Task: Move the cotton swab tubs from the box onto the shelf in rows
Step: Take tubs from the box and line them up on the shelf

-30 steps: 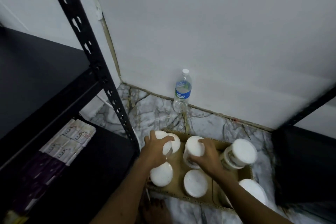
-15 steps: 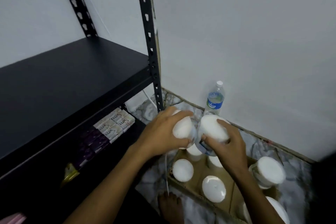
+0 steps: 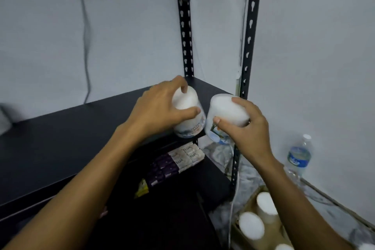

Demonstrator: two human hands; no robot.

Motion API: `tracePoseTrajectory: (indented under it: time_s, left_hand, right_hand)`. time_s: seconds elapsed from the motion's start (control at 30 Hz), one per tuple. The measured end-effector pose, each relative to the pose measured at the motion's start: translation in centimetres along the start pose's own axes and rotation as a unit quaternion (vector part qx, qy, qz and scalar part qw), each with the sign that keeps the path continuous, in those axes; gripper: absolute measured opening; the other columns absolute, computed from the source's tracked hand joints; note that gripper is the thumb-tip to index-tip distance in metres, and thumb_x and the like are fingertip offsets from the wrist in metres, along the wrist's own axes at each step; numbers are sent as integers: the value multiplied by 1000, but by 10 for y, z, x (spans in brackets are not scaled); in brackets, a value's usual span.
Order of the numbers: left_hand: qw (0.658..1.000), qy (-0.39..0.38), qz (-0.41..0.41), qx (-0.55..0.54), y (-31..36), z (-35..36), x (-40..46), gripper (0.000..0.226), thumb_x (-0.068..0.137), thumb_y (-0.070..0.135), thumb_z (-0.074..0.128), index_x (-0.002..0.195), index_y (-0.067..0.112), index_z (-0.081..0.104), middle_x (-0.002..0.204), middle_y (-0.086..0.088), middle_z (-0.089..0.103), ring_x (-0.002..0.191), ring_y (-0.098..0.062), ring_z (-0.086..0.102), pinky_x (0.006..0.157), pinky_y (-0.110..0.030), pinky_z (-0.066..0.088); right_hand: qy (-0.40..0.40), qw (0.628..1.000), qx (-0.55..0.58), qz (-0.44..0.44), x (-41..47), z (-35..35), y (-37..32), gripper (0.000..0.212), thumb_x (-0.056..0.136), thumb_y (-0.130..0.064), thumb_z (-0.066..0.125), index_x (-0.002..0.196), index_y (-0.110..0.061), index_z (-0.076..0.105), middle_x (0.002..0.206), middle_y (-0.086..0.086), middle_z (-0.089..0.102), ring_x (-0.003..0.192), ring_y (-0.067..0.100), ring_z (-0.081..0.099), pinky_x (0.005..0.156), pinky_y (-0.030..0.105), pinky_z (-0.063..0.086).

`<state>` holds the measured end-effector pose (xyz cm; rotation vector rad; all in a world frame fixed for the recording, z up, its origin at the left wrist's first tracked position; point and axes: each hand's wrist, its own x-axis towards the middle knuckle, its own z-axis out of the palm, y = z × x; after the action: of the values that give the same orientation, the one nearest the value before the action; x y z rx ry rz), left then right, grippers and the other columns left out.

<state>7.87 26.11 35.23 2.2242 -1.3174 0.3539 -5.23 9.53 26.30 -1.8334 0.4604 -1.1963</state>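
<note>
Lifting 2 tubs clear of the box (image 3: 251, 235), left hand (image 3: 156, 111) and right hand (image 3: 247, 130) each grip 1, now reaching the shelf (image 3: 60, 138) for placement.

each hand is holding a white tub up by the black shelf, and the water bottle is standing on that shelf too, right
Not quite. The left hand and right hand do each hold a white tub by the black shelf, but the head view shows the water bottle standing on the floor against the wall, not on the shelf.
</note>
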Motion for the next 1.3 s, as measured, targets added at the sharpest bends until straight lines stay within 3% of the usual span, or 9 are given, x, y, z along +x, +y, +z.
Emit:
tracePoseTrajectory:
  time_s: [0.27,0.4,0.53,0.63,0.7,0.87,1.03,1.17,1.3]
  left_hand:
    - [968,72,-208,120,-88,-46,-40,60,74,79,48,106,29,56,99,0,62,92,-24,56,70,-35,42]
    - [944,87,-274,159,-128,-62,-64,71,78,82,36,116,27,62,110,-4,62,102,-27,58,73,-37,44]
    - [916,132,-348,150,-168,-85,-98,64,84,70,37,120,23,61,115,-8,50,108,-30,50,78,-41,43]
    - [898,198,-385,78,-200,-102,-134,63,81,61,43,135,28,45,131,-9,41,120,-29,44,92,-43,42]
    - [885,244,-395,27,-223,-113,-157,63,76,52,45,136,32,41,134,-10,39,121,-29,44,98,-40,40]
    - [864,275,-422,19,-274,-136,-196,65,84,15,60,142,29,34,132,-12,38,102,-18,46,87,-26,40]
    - [837,332,-434,-22,-315,-151,-201,74,79,24,72,141,32,33,130,-6,48,111,-22,53,89,-35,49]
    - [823,367,-431,-58,-329,-153,-203,73,79,18,73,139,30,34,123,2,52,111,-16,52,87,-29,46]
    - [788,424,-436,-93,-334,-156,-206,76,74,12,75,130,37,31,122,-3,51,110,-22,54,89,-36,51]
  right_hand:
    - [-164,986,-10,-28,19,126,-44,64,65,-42,83,119,-25,55,123,-1,47,108,13,49,73,9,38]
    - [-191,981,15,-17,15,187,-59,68,73,-46,76,128,-21,45,132,2,37,115,16,46,91,28,44]
    - [-313,943,114,12,-3,248,-81,67,95,-43,49,150,-30,14,155,-9,12,138,11,24,109,29,25]
    - [-367,906,201,58,-23,290,-101,64,98,-28,47,150,-32,11,145,-10,30,118,1,44,101,25,34]
    - [-376,908,173,60,-32,319,-110,69,93,-19,54,150,-32,17,143,-4,37,101,2,54,96,32,45]
    - [-453,886,94,-4,-44,388,-128,71,92,-23,58,150,-31,17,137,7,47,113,19,54,86,29,47]
    - [-417,903,97,-29,-45,440,-139,71,87,-21,64,147,-26,26,143,5,39,123,23,48,100,39,45]
    - [-454,877,148,-41,-43,460,-142,69,84,-15,68,142,-25,32,130,0,54,109,15,56,86,27,49]
    - [-485,860,139,-72,-42,470,-138,82,77,-31,76,143,-30,27,123,-7,53,105,12,58,89,33,52]
